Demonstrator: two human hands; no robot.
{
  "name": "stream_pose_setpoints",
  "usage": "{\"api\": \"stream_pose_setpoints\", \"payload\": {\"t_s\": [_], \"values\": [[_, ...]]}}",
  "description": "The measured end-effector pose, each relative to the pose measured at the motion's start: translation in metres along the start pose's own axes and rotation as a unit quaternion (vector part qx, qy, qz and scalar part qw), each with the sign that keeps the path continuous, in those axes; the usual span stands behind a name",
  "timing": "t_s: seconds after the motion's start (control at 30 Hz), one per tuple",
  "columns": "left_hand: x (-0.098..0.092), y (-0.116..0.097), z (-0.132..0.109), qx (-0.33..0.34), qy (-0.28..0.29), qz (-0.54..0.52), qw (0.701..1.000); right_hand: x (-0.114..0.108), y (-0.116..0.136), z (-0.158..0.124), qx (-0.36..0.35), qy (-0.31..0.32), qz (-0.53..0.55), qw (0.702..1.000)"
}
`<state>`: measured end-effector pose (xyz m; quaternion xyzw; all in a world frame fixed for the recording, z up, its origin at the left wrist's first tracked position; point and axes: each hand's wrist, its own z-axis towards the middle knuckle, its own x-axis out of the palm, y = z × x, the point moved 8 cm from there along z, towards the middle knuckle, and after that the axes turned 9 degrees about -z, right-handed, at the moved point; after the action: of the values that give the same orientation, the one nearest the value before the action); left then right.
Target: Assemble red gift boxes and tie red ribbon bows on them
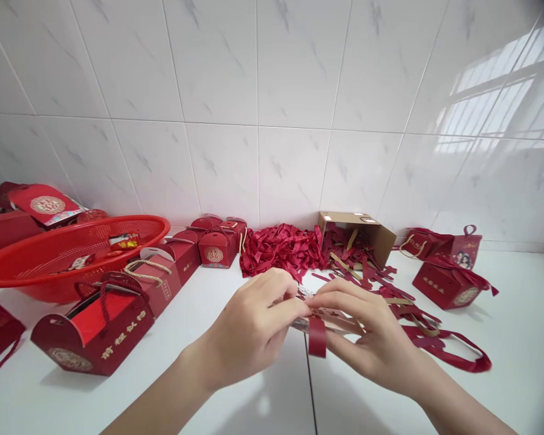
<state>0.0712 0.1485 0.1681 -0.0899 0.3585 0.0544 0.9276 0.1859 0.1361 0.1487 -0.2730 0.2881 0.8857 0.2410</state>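
Over the middle of the white table, my left hand (256, 329) and my right hand (374, 341) meet at a thin, pale pinkish card piece (340, 321), apparently part of a gift box. Both hands have closed fingers on it, the left pinching its near-left side and the right gripping the right side. From its front edge a dark red strip (317, 338) curls downward. My fingers cover much of the piece, so its full shape is hidden. Just behind the hands is a heap of red ribbons (281, 249).
An open cardboard box (381, 241) spills dark red and tan strips (428, 314) onto the table. Finished-looking red gift boxes (113, 326) line the left; more red boxes (448, 284) stand right. A red plastic basket (40, 281) holds small packets. Tiled wall (222, 169) behind.
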Motion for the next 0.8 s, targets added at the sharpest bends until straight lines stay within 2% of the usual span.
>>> {"api": "stream_pose_setpoints", "payload": {"t_s": [0.13, 0.33, 0.53, 0.7, 0.8], "values": [[0.002, 0.002, 0.000, 0.000, 0.004, 0.018, 1.000, 0.000, -0.003, -0.001, 0.011, -0.013, -0.010, 1.000], [0.003, 0.003, 0.002, -0.011, -0.011, 0.004, 1.000, -0.004, -0.013, -0.006, 0.072, -0.052, -0.009, 0.996], [0.006, 0.005, 0.004, -0.055, -0.026, -0.032, 0.998, -0.012, -0.004, -0.005, 0.027, -0.082, -0.070, 0.994], [0.007, 0.009, 0.002, -0.078, 0.007, -0.040, 0.996, -0.011, -0.001, -0.003, -0.005, -0.084, -0.093, 0.992], [0.003, 0.010, 0.003, -0.092, 0.060, -0.021, 0.994, -0.007, -0.002, 0.000, 0.007, -0.030, -0.078, 0.996]]}}
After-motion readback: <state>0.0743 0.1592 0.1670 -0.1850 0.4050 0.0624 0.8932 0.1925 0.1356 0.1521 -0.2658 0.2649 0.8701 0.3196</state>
